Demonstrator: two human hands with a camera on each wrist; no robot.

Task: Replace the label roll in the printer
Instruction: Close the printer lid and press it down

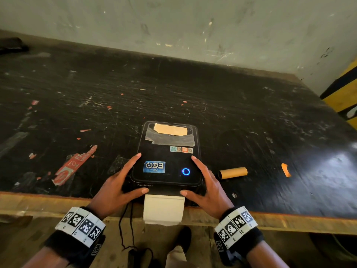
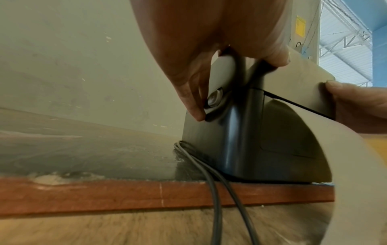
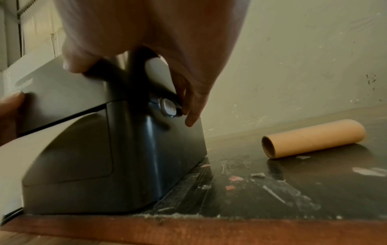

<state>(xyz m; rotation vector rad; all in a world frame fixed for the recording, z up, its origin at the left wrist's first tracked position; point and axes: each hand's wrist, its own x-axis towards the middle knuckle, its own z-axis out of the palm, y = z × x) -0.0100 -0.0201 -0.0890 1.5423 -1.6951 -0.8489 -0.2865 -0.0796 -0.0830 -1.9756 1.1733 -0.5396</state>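
Observation:
A black label printer (image 1: 166, 151) stands at the table's front edge with its lid down and a blue ring light (image 1: 186, 171) lit. A white label strip (image 1: 164, 209) hangs from its front slot over the edge. My left hand (image 1: 123, 180) wraps the printer's front left corner, thumb on the front. Its fingers reach down the side to a round latch button (image 2: 214, 99). My right hand (image 1: 204, 182) grips the front right corner the same way, fingers at the right-side latch button (image 3: 168, 107). An empty brown cardboard core (image 1: 232, 172) lies on the table right of the printer (image 3: 94, 149).
The black table top (image 1: 270, 113) is scuffed, with tape scraps and an orange scrap (image 1: 285, 169) at the right. A thin black cable (image 1: 123, 229) drops from the printer over the wooden front edge (image 1: 38, 202). A wall runs along the table's far side.

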